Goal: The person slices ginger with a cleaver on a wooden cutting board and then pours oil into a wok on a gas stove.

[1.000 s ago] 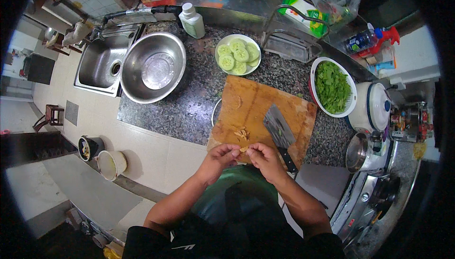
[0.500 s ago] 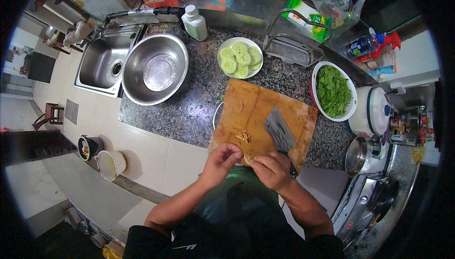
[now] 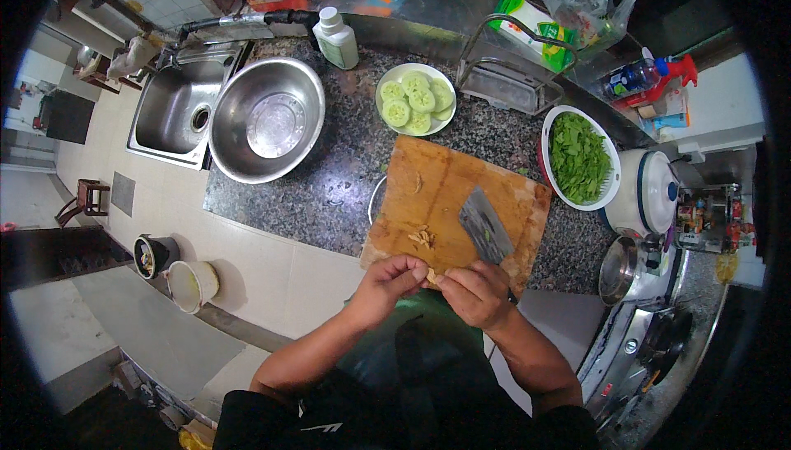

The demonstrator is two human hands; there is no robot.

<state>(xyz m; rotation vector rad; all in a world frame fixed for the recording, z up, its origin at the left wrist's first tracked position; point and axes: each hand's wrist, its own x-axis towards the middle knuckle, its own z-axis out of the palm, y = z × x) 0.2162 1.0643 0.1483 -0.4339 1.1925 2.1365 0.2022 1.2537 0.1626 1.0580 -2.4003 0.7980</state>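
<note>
Over the near edge of the wooden cutting board (image 3: 449, 168), my left hand (image 3: 386, 287) and my right hand (image 3: 478, 295) are brought close together. Both have their fingers pinched on a small tan piece (image 3: 432, 276), whose kind I cannot make out. A little pile of similar tan bits (image 3: 423, 236) lies on the board just beyond my fingers. One thin piece (image 3: 418, 182) sits farther back. To the right rests a cleaver (image 3: 484, 227), blade flat on the wood; its handle is mostly hidden by my right hand.
Beyond the board stands a plate of cucumber slices (image 3: 418, 97). Right of it are a metal rack (image 3: 507, 91), a white basket of chopped greens (image 3: 579, 157) and a white pot (image 3: 651, 190). At left are a steel basin (image 3: 268, 120), a sink (image 3: 169, 112) and a white bottle (image 3: 336, 40).
My left hand has shifted slightly right, its fingertips now nearer the tan piece and my right hand. The board, cleaver and pile stay where they were.
</note>
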